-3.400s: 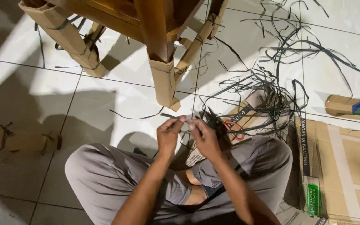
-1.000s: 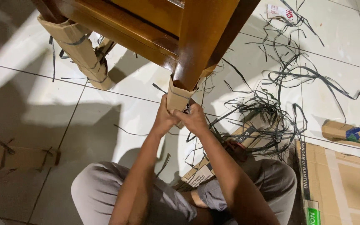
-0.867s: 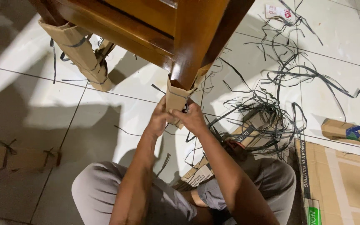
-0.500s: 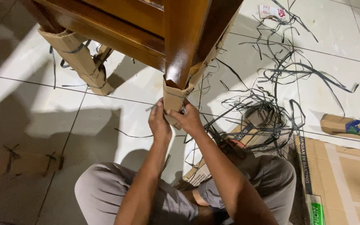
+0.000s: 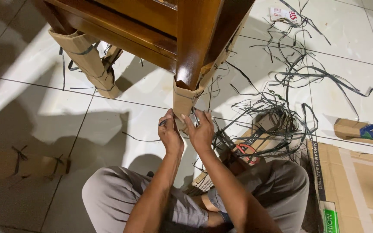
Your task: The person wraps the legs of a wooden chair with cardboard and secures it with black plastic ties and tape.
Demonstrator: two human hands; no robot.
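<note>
Pale floor tiles [image 5: 87, 129] run under everything, crossed by hard shadows; since the earlier view both hands have risen from the lap to the foot of the wooden leg [image 5: 193, 47], and over the last second they have slipped a little lower on it; the work now seems to be on the wrap itself. The left hand [image 5: 170, 134] has its fingers curled shut, pinching what looks like a thin dark strap [image 5: 162, 123] at the wrap's lower edge; the right hand [image 5: 201, 133] presses bent fingers against the cardboard, though whether it grips the strap I cannot tell. The cardboard wrap [image 5: 184, 101] sleeves the bottom of the leg, tan, creased, its top edge flared open; a second wrapped leg [image 5: 87, 62] stands to the left, bound with dark bands; loose straps [image 5: 281, 103] tangle to the right, beside flat cardboard [image 5: 359, 185].
</note>
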